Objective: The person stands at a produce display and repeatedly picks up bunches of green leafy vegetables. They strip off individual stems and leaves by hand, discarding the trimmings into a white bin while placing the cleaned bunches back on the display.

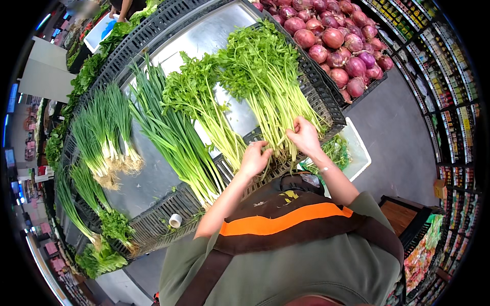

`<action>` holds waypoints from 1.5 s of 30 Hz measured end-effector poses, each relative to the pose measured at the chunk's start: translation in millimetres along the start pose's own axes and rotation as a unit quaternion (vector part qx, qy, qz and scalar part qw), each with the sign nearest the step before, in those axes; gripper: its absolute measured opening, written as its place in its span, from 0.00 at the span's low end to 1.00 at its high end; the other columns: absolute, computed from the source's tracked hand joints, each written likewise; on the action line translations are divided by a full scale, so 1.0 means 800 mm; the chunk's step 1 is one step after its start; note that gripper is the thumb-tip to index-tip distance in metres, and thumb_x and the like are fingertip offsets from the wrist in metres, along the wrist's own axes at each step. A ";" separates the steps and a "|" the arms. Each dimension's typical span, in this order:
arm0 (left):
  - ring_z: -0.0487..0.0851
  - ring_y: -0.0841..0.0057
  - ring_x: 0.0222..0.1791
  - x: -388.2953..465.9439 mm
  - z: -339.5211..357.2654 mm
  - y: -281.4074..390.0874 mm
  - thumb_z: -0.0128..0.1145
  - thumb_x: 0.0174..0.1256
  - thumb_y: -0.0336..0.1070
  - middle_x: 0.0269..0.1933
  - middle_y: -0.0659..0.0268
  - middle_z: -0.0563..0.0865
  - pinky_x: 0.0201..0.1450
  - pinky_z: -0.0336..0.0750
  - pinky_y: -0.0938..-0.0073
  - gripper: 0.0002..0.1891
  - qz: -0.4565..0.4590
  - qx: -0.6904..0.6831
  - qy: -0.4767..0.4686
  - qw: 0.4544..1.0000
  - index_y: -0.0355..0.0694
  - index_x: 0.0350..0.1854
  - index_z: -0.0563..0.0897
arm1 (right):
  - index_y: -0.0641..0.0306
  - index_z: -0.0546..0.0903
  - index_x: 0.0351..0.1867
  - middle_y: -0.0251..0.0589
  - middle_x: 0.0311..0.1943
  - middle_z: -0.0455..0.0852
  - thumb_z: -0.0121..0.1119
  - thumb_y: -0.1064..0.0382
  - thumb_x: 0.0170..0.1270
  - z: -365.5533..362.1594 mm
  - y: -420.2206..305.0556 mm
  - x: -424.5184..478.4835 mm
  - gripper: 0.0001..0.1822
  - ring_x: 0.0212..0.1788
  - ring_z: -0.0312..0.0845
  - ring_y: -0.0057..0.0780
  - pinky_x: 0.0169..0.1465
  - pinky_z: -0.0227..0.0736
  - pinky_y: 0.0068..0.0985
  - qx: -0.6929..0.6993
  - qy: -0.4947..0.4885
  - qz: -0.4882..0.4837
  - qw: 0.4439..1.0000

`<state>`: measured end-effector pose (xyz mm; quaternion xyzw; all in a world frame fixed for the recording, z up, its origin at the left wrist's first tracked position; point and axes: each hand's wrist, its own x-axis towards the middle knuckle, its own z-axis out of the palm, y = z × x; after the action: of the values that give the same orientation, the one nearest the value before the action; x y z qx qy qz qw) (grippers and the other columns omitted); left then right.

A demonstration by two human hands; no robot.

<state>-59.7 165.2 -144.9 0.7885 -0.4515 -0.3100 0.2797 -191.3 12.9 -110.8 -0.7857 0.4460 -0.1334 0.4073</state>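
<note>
A large bunch of leafy celery (273, 88) lies before me, its leaves pointing away and its root ends towards my apron. My right hand (305, 137) is at the bunch's lower right, thumb and fingers pinched on a thin celery stalk. Near the root ends on the other side, my left hand (255, 158) has its thumb and fingers bent beside the stalks; whether it grips one cannot be seen. A smaller celery bunch (214, 118) lies just left. Beyond that is a bundle of long flat green leaves with pale stems (172, 141).
Spring onions (109, 145) with roots lie at the left. A roll of tape (175, 220) sits on the black slatted crate edge (153, 233). Red onions (333, 42) are heaped at upper right. Below my right arm stands a white bin (356, 149) holding greens. Another person's arm (124, 9) shows at the top.
</note>
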 end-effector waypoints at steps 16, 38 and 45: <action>0.72 0.61 0.62 0.036 -0.009 0.108 0.52 0.70 0.45 0.64 0.53 0.71 0.62 0.70 0.63 0.31 -0.107 -0.643 -0.262 0.712 0.37 0.68 0.58 | 0.61 0.74 0.34 0.28 0.25 0.75 0.61 0.64 0.59 -0.186 0.016 -0.121 0.07 0.28 0.69 0.15 0.33 0.63 0.14 0.480 -0.203 0.138 0.842; 0.76 0.59 0.55 0.130 0.087 0.059 0.70 0.51 0.41 0.54 0.49 0.77 0.60 0.69 0.66 0.36 -0.116 -0.208 0.021 0.971 0.28 0.59 0.69 | 0.64 0.76 0.37 0.32 0.19 0.71 0.66 0.58 0.52 -0.196 0.064 -0.165 0.16 0.20 0.63 0.17 0.22 0.53 0.15 0.566 -0.174 0.105 0.799; 0.82 0.61 0.41 0.145 0.098 0.050 0.70 0.49 0.38 0.39 0.55 0.83 0.46 0.75 0.64 0.23 -0.142 -0.136 0.094 0.976 0.33 0.42 0.73 | 0.65 0.76 0.36 0.31 0.18 0.71 0.66 0.58 0.51 -0.201 0.067 -0.172 0.16 0.18 0.61 0.16 0.22 0.52 0.15 0.594 -0.176 0.088 0.780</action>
<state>-92.9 32.3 -194.6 0.8248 -0.2601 -0.3294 0.3788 -393.0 25.9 -28.5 -0.3552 0.2663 -0.1948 0.8746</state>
